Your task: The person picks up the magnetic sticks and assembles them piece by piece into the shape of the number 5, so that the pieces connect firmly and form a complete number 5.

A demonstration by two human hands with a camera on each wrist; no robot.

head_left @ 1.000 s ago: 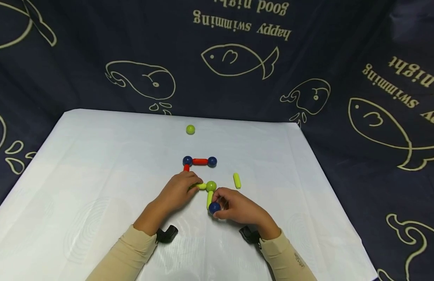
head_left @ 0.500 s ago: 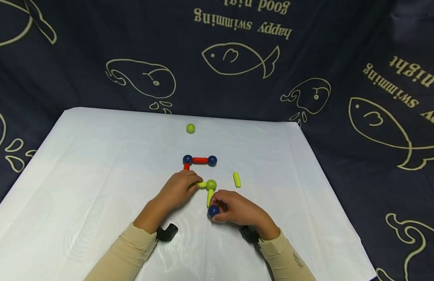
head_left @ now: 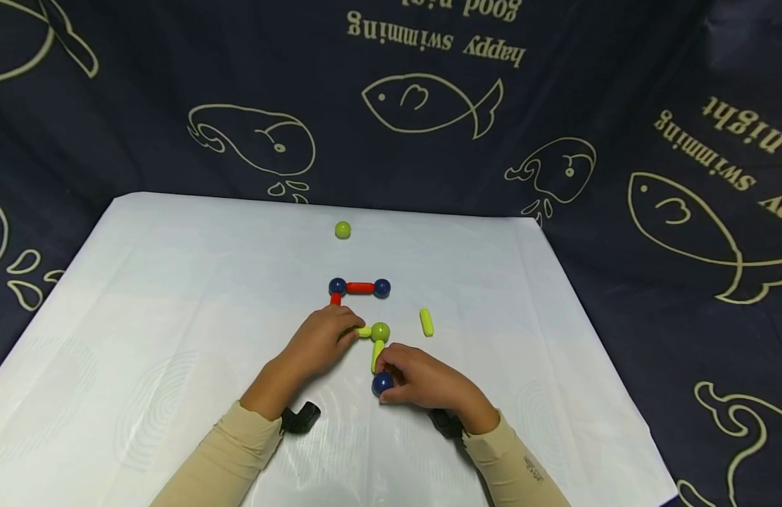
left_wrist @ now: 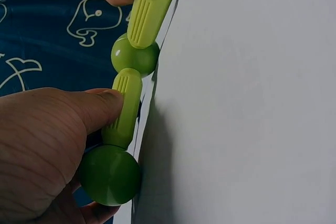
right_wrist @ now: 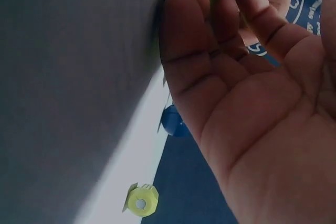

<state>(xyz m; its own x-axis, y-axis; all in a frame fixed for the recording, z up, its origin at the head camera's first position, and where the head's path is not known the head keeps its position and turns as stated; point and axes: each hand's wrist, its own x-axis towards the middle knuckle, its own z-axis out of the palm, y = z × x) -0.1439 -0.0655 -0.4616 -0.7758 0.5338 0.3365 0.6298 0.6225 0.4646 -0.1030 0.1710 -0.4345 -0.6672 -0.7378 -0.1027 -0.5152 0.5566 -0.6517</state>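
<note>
My left hand (head_left: 321, 340) pinches a ribbed yellow-green toy building rod (left_wrist: 124, 109) between thumb and fingers. A dark green ball (left_wrist: 110, 176) sits at that rod's near end, mostly hidden by the hand in the head view. At the other end is a lighter green ball (head_left: 380, 332), from which a second yellow-green rod (head_left: 377, 356) extends toward me. My right hand (head_left: 422, 379) grips a glossy blue ball (head_left: 382, 384) with curled fingers and thumb, right at the second rod's near end. In the right wrist view the blue ball shows only partly at the top.
Beyond the hands, two blue balls (head_left: 381, 288) are joined by a red rod (head_left: 360, 288); another red rod (head_left: 336, 300) runs toward my left hand. A loose yellow-green rod (head_left: 426, 322) lies to the right. A green ball (head_left: 343, 230) rests near the far edge of the white tabletop (head_left: 207, 267).
My right hand has drawn the blue ball slightly toward me and left, to the second rod's near end. The left hand keeps its hold on the first rod.
</note>
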